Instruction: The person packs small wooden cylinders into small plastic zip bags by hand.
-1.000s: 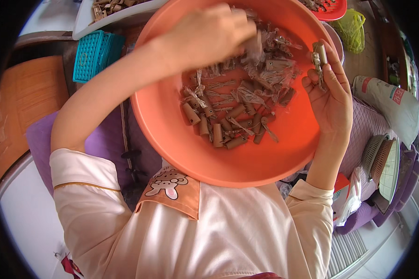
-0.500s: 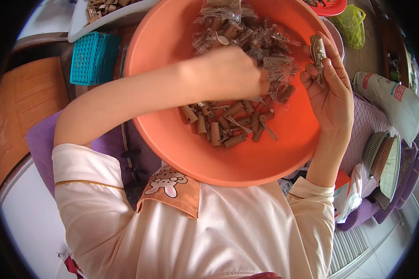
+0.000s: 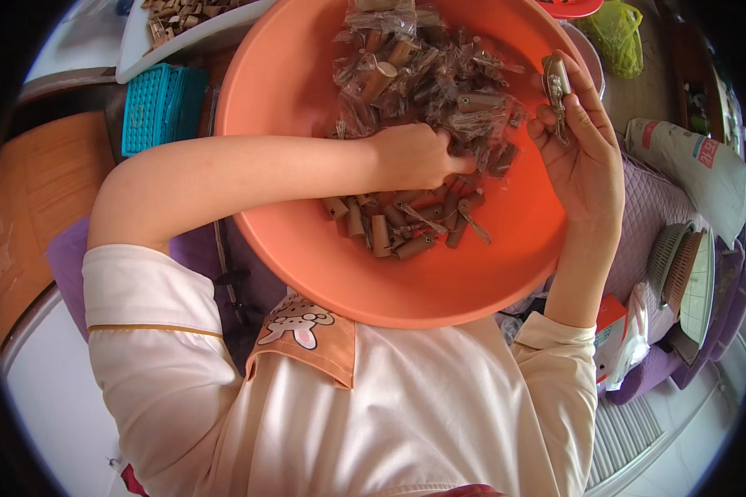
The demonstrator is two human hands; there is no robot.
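A wide orange basin [image 3: 439, 302] is right in front of my body. Piled in it are short brown tubes in clear plastic wrappers [image 3: 481, 124] and, nearer me, several unwrapped brown tubes [image 3: 380, 236] with thin cords. My left hand [image 3: 419, 157] reaches across into the edge of the wrapped pile, its fingers curled down; what they grip, if anything, is hidden. Over the basin's right rim, my right hand [image 3: 584, 149] pinches one brown tube with a bundled cord [image 3: 556, 83], held upright between thumb and fingers.
At the far left, a white tray [image 3: 215, 31] holds small brown pieces. Teal plastic baskets [image 3: 153, 108] stand left of the basin. A green plastic bag [image 3: 617, 41], a white printed sack [image 3: 684, 170] and stacked colanders [image 3: 680, 265] are on the right.
My left hand has shifted slightly left and down in the pile, and a wrapped tube shows more plainly behind it. My right hand, still holding the corded tube, has moved slightly left and away.
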